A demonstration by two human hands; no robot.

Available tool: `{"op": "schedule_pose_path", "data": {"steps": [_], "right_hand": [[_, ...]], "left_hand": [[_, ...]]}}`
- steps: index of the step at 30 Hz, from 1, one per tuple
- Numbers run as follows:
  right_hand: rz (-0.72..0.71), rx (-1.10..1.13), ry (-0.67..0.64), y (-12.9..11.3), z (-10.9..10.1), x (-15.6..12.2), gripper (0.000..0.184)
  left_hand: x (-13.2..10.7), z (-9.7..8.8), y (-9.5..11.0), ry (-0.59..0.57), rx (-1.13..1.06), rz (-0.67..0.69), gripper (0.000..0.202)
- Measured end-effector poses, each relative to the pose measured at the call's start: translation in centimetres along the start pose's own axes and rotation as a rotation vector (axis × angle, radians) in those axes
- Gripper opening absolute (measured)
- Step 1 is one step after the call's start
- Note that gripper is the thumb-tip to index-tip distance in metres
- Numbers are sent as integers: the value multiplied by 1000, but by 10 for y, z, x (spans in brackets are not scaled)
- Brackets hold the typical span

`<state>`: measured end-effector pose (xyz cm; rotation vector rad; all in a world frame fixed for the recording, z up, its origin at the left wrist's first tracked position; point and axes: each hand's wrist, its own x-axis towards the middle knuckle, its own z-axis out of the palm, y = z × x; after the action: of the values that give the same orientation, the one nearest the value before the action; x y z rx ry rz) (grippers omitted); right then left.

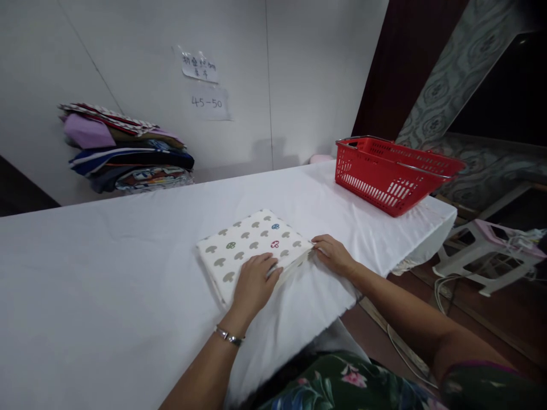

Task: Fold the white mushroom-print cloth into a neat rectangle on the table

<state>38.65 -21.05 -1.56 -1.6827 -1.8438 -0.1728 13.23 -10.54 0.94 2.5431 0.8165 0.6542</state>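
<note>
Head view, looking down at a table (106,273) covered in a plain white sheet. A folded cloth (252,245) lies on it, a bit right of the middle and close to the near edge. It's white with little grey mushrooms, plus a few coloured ones in green, blue and red. It's folded into a neat flat rectangle and sits turned at an angle.

The left hand (254,282) lies palm down on the near part of the cloth. Its fingers (269,266) are stretched out and close together, flat on the fabric and not gripping anything. There's a thin metal bracelet (228,336) on that wrist.

The right hand (335,254) is at the cloth's right corner, fingers bent with the tips touching the folded edge. Can't tell whether it's actually pinching the layers or just resting against them.

Far right on the table sits a red plastic basket (393,171) with a metal handle, well apart from the cloth. At the far left, against the wall, there's a stack of folded fabrics (128,151) in mixed colours. Two paper notes (200,67) are stuck on the wall above, and the lower one reads 45-50. A white stool (482,250) stands on the floor off to the right of the table.
</note>
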Motion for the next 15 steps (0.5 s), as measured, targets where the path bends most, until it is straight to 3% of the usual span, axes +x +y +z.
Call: {"op": "schedule_pose_path", "data": {"steps": [8, 15], "right_hand": [[67, 146, 36, 0, 2, -2, 15], [147, 181, -18, -4, 3, -5, 24]], "left_hand": [[0, 0, 0, 2, -9, -4, 24], [0, 0, 1, -7, 7, -12, 24]]}}
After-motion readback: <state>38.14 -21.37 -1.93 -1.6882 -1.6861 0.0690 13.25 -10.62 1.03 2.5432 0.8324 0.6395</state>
